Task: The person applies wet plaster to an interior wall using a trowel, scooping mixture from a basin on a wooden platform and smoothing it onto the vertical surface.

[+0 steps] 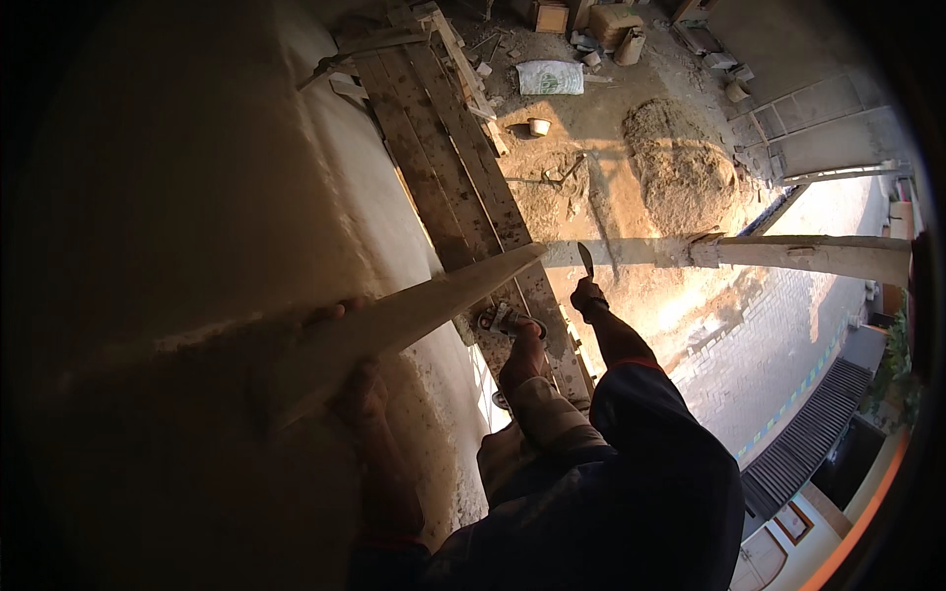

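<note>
My left hand, in deep shade, is closed round a long, straight, pale board. Fingertips show past the board's upper edge and the rest of the hand lies below it. One end of the board lies close to the plastered wall, though the dark hides whether they touch. Its other end reaches out over the scaffold planks. Out to the right, my right hand is wrapped round the handle of a small trowel, its narrow blade pointing away from me and apart from the board.
I stand in sandals on a raised wooden plank platform along the wall. Below lie a sand heap, a bucket, a white sack and a hoe-like tool. A pale beam crosses at the right, above paving.
</note>
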A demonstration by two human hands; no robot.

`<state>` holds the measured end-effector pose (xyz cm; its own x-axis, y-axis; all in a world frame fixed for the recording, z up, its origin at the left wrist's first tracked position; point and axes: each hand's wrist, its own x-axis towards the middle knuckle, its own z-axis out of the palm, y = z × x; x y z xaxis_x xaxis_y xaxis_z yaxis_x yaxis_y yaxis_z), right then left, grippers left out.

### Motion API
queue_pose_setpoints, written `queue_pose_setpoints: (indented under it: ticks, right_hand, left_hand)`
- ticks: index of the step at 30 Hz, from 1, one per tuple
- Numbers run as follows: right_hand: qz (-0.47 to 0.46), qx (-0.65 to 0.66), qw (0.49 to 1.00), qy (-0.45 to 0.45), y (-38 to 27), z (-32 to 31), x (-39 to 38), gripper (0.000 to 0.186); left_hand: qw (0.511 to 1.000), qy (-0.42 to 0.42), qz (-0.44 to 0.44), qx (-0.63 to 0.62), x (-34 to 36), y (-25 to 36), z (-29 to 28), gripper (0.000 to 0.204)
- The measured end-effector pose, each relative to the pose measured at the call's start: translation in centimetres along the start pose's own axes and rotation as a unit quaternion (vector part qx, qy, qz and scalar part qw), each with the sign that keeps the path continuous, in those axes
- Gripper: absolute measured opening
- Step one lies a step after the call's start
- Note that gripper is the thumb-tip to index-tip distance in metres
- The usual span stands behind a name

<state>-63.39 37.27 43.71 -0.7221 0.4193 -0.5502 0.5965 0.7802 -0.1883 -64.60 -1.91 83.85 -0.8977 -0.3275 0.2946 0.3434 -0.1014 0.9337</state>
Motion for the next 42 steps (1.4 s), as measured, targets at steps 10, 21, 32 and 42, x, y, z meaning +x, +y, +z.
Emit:
queue_pose_setpoints:
  ticks: [10, 21, 32, 42]
  right_hand:
    - [-0.069, 0.101, 0.962, -0.244, 0.5, -9.0, -14.8, 0.016]
    - [0.112, 0.199, 0.941, -0.250, 12.9, -7.1, -11.5, 0.021]
    - [0.154, 0.281, 0.898, -0.301, 3.8, -10.8, -8.9, 0.039]
    - [-0.017, 0.220, 0.925, -0.308, 4.7, -10.2, -8.4, 0.033]
  left_hand:
    - [0.983, 0.171, 0.063, -0.008, 16.4, 3.0, 0.4, 0.045]
    - [0.981, 0.148, 0.125, -0.018, 28.5, -0.6, -5.1, 0.050]
    - [0.987, 0.129, 0.037, -0.086, 33.8, -6.1, -15.5, 0.053]
    - [0.897, 0.354, -0.190, 0.186, 34.7, -10.8, -31.0, 0.041]
